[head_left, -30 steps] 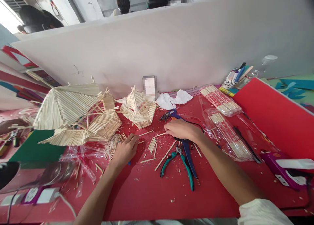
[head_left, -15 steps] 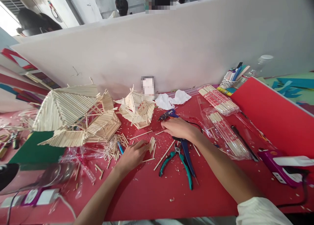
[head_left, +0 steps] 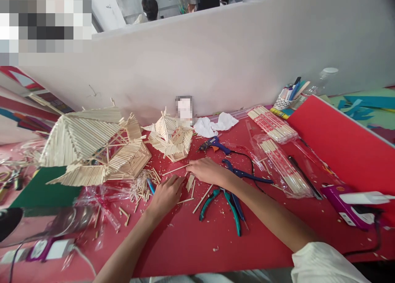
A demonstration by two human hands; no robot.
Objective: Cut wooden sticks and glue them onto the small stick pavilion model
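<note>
My left hand (head_left: 168,193) rests on the red table with its fingers bent and together, their tips by a small row of short wooden sticks (head_left: 190,183). What lies under those fingertips is hidden. My right hand (head_left: 206,170) reaches in from the right, its fingertips pinched on a wooden stick (head_left: 186,174), of which only a bit shows. Both hands' fingertips are close together. Just beyond lies a loose stick (head_left: 175,169). Teal-handled pliers (head_left: 233,213) lie spread below my right forearm. A blue glue gun (head_left: 212,143) sits farther back.
At the left stands a large stick-built pavilion model (head_left: 83,139), with a smaller one (head_left: 171,139) beside it. Cut stick pieces (head_left: 143,186) lie scattered. Wrapped stick bundles (head_left: 285,167), a red board (head_left: 342,139) and a purple power strip (head_left: 348,206) are at the right.
My right hand has moved left, from near the glue gun to beside my left hand, carrying the stick. The left hand has stayed nearly in place.
</note>
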